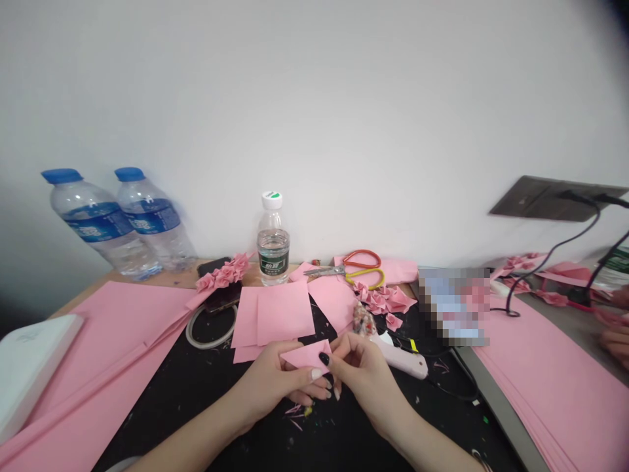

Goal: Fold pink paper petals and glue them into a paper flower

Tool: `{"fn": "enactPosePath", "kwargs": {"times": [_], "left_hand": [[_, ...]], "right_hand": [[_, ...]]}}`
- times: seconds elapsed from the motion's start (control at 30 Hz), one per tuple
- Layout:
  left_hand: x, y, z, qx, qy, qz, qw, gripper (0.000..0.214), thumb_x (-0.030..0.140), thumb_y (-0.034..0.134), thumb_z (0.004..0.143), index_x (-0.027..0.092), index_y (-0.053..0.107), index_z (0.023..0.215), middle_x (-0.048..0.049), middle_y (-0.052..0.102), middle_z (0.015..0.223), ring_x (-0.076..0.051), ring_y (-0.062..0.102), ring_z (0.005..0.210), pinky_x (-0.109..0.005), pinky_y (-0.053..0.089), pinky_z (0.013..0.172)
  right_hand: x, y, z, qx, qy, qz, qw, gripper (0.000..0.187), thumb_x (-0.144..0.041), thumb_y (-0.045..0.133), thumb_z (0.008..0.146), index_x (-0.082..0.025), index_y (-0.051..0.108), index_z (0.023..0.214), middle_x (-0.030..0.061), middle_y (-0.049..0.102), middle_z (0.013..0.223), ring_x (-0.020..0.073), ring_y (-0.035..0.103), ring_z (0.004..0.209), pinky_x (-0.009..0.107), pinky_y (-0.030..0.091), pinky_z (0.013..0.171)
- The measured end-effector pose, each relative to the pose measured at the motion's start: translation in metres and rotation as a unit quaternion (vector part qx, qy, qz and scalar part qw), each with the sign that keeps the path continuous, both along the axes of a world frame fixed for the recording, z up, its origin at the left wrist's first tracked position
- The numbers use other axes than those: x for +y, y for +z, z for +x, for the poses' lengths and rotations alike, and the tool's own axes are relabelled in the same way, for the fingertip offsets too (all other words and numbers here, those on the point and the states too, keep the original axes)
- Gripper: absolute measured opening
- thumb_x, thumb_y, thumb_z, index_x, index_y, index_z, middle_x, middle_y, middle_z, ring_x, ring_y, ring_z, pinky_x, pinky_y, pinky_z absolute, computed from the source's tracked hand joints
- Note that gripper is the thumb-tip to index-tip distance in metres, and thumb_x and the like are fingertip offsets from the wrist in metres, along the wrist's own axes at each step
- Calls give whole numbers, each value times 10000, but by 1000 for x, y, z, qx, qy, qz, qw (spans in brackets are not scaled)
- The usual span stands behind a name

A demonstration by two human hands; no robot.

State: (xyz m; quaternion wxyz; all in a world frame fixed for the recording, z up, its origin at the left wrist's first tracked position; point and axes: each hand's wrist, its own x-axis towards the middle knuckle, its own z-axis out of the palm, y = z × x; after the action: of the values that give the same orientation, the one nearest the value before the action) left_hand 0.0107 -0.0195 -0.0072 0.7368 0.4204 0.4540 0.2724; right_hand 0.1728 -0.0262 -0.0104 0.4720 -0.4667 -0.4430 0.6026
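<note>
Between my two hands is a small piece of pink paper (305, 355) folded into a triangle. My left hand (275, 375) pinches its left part, thumb on top and fingers underneath. With thumb and fingers, my right hand (361, 367) grips the right corner. Just behind the hands lie square pink paper sheets (285, 311), overlapping each other. A pale glue gun (400, 357) rests right of my right hand, its front end near a beaded-looking lump. Folded pink paper flowers (381, 298) are heaped behind it.
Scissors (363, 269) with red and yellow handles lie by the wall. A water bottle (273, 246) stands behind the squares; two larger bottles (147, 223) lean left. A tape roll (211, 331) and large pink sheets (113, 328) are left. Another person's hand (616, 337) shows far right, near cables (545, 252).
</note>
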Motion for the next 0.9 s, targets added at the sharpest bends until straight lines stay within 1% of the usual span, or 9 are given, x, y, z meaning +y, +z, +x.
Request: {"fn": "enactPosePath", "kwargs": {"times": [0.1,0.17,0.3,0.4,0.47,0.6,0.73,0.8,0.9], "left_hand": [[-1,1,-1,-2,-2,-3,1000,519,355,742,644,89,556,1049,-104,747,787,-224,707,743,-265,543,611],[-1,1,-1,-2,1,-4,1000,569,362,745,639,82,529,1085,-107,746,783,-227,707,743,-270,542,611],[-1,0,0,-1,11,-12,1000,708,376,760,611,63,458,1170,-121,744,789,-237,707,740,-283,541,613],[-2,1,0,6,14,-17,1000,744,377,764,603,61,442,1195,-119,744,779,-239,706,733,-286,540,612],[-1,3,0,7,5,-18,1000,673,373,755,617,76,488,1158,-112,744,785,-232,706,731,-282,538,616],[0,7,-3,-1,-35,-12,999,432,364,722,665,113,606,997,-104,743,829,-224,703,762,-267,532,628],[1,5,-6,-6,-50,-1,999,369,353,712,679,123,626,954,-92,744,785,-220,704,738,-256,527,605],[1,3,-7,-11,-57,3,998,333,348,706,684,124,635,920,-86,744,757,-216,706,710,-246,522,578],[1,2,-8,-18,-72,10,997,277,324,703,689,120,645,867,-86,743,745,-218,707,692,-232,517,546]], "right_hand": [[1,-5,-1,3,-16,6,1000,392,-386,789,575,-140,485,541,-25,554,635,46,479,356,176,389,326],[1,-6,-1,12,-18,3,1000,390,-366,799,568,-146,478,549,-33,555,595,51,478,355,175,393,326],[0,-1,1,47,-6,-18,999,390,-317,805,579,-167,446,601,-60,534,510,64,483,364,173,406,342],[-1,3,1,60,2,-25,998,397,-309,796,594,-181,423,639,-75,522,498,64,476,354,169,401,331],[-2,5,0,69,3,-23,997,395,-308,785,609,-187,413,665,-86,508,506,55,461,347,160,393,321],[-3,5,-1,77,5,-26,997,385,-315,769,624,-192,416,717,-100,498,501,42,428,325,141,369,295],[0,6,0,50,29,-33,998,386,-366,762,615,-185,461,777,-109,482,471,44,400,285,143,337,254],[0,7,2,30,53,-38,997,343,-400,715,667,-179,479,780,-107,466,468,44,400,278,143,328,250],[-1,9,4,7,78,-39,996,295,-423,634,745,-190,459,784,-116,438,454,38,379,259,128,286,237]]}}
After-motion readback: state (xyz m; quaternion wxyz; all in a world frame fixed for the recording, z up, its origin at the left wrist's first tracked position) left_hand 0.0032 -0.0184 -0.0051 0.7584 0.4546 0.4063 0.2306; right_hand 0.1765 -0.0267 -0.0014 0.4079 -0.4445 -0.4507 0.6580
